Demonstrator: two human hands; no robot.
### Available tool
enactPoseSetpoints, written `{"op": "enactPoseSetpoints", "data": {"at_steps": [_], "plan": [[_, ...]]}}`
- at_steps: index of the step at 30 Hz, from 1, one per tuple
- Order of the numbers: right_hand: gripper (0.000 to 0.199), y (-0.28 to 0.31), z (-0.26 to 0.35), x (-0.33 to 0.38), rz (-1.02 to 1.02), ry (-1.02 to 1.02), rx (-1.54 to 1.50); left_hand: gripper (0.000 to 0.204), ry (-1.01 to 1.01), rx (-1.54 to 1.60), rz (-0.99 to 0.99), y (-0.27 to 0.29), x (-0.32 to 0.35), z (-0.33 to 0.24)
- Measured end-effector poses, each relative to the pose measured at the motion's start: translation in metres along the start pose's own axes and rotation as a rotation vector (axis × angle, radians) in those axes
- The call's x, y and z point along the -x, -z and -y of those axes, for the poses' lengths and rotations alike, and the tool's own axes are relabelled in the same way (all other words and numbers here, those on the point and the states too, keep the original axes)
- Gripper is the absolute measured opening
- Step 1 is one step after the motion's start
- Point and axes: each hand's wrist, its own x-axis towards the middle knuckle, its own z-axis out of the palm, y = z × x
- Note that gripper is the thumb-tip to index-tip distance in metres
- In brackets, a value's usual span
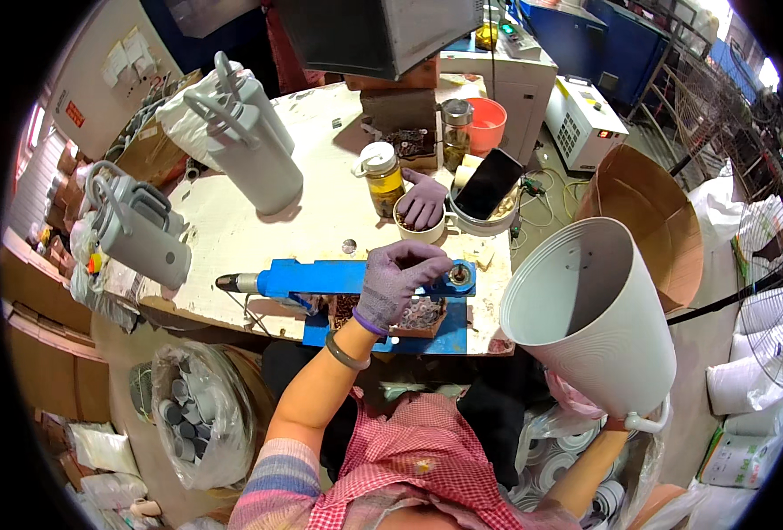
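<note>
Grey bucket [621, 358] hiding our right hand looks light, stiff, best rim-held; our left hand [399, 278] half-curls, both grips unclear.

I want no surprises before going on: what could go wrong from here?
The left hand is close to the round metal fitting on the blue fixture; fingers might get pinched if anything there moves. The phone lies tilted on a tub near the table edge; a bump from the large grey container could knock it off.
</note>
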Motion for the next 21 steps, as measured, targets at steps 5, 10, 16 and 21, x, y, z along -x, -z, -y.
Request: {"op": "enactPoseSetpoints", "data": {"at_steps": [5, 10, 16, 21], "plan": [[0.047, 0.006, -0.015, 0.009, -0.011, 0.023, 0.072, 0.019, -0.047, -0.096, 0.051, -0.021, -0.012, 0.003], [0.045, 0.005, -0.02, 0.009, 0.008, 0.081, 0.215, 0.02, -0.193, -0.422, 0.207, -0.012, -0.023, -0.012], [0.046, 0.0, -0.047, 0.007, -0.034, 0.024, -0.012, 0.023, -0.281, -0.61, 0.265, -0.004, -0.024, -0.013], [0.045, -0.009, -0.046, 0.009, 0.004, -0.06, -0.012, 0.02, -0.19, -0.512, 0.238, -0.004, -0.026, -0.014]]}}
